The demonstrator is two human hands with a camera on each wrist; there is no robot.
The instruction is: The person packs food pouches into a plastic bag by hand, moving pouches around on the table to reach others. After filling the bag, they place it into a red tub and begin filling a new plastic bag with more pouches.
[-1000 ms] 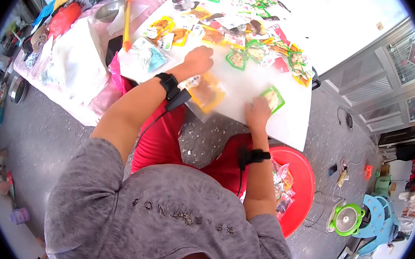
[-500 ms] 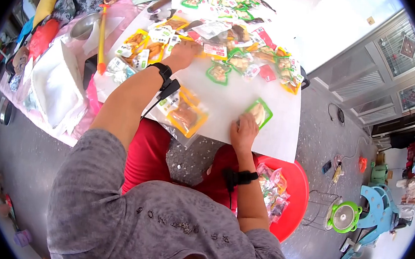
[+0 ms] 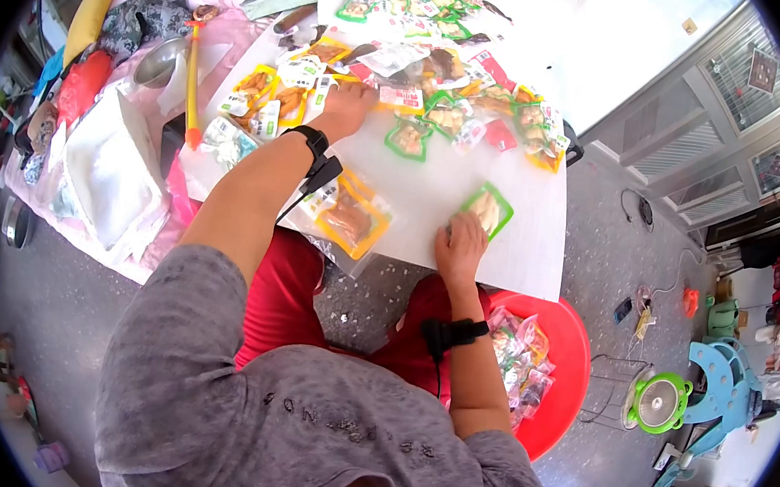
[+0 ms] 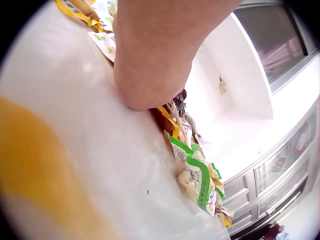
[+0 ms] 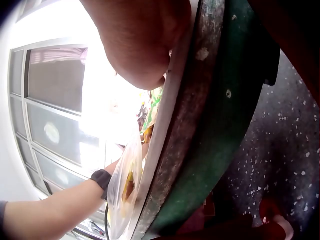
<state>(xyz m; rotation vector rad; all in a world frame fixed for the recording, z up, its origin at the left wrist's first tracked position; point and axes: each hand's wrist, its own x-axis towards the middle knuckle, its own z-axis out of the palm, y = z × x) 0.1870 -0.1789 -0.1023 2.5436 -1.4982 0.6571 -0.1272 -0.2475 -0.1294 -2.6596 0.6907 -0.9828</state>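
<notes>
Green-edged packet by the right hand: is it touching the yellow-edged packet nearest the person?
Apart: the head view shows bare tabletop between the green-edged packet and yellow-edged packet.

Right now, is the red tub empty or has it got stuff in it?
Not empty: the tub has packets in it. I cannot tell how deep they go; the right arm hides part.

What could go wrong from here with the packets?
The clear bag around the yellow-edged packet overhangs the front of the table; a bump could tip it off.

The left hand is among overlapping packets, so pulling one might drag others.
</notes>
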